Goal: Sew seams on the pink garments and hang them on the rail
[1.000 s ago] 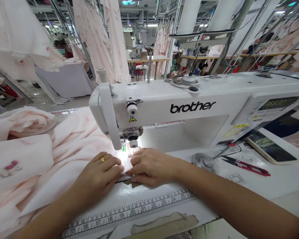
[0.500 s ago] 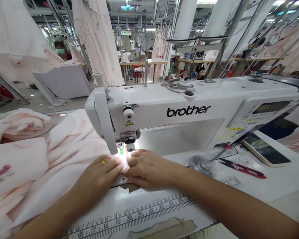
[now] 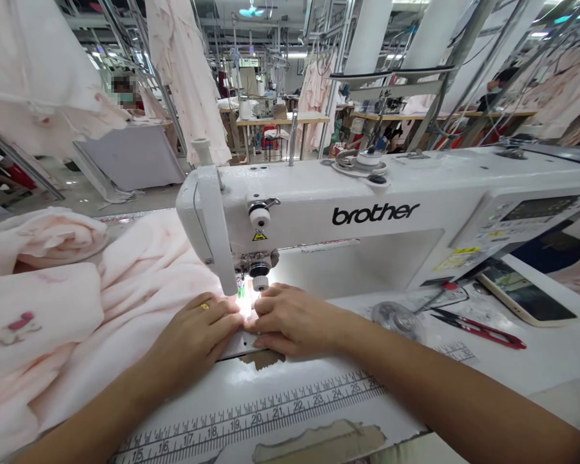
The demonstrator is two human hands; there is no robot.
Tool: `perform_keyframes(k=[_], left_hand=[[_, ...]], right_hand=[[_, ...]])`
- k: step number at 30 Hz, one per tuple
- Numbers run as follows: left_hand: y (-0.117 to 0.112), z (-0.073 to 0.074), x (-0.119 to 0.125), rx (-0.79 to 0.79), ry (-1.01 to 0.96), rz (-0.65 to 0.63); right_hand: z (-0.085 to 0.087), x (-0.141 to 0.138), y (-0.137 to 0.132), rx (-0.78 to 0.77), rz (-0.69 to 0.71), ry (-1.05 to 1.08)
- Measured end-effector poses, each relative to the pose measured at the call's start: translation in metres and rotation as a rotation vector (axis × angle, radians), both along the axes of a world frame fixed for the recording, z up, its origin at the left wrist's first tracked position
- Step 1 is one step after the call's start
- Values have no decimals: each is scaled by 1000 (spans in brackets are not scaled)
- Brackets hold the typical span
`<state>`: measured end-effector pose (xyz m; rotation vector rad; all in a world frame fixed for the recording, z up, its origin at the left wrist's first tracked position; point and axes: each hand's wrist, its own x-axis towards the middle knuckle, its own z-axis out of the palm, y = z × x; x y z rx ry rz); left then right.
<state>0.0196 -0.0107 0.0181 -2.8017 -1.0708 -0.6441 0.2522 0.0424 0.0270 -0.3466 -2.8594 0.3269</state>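
Note:
A white sewing machine [image 3: 309, 200] marked "brother" stands before me, its lamp shining on the needle area [image 3: 244, 299]. Pale pink fabric [image 3: 159, 277] lies in folds at the left and runs under the needle head. My left hand [image 3: 200, 332], a ring on one finger, grips the fabric just in front of the presser foot, fingers together and bent. Close against it on the right, my right hand [image 3: 294, 322] has its fingers curled, pinching the fabric's edge by the needle. Fingertips and the bright light hide most of that edge.
Red-handled thread snips [image 3: 483, 328], a phone [image 3: 526, 293] and a clear round magnet-like piece [image 3: 396, 320] lie on the right of the table. A printed ruler [image 3: 270, 412] crosses the front edge. Rolled fabric [image 3: 58, 235] sits at the left; co-workers are farther back.
The whole view has shifted slightly, so the machine and hands appear a little farther right. Both hands keep their place at the needle, and the fabric looks nearly the same.

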Motion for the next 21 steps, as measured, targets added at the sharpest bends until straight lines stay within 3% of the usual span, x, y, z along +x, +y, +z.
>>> perform_keyframes(k=[7,12,17,21], left_hand=[[-1,0,-2,-48,-14,-38],[-2,-1,-3,-41,28,-49],[-4,-5,-4,-1,58,-54],[-2,-11,-8,62,59,-5]], right_hand=[[3,1,1,40,5,2],[1,-1,0,59,-102,54],[1,-2,-3,44,-111,-8],[2,-4,-6,90,-189,-7]])
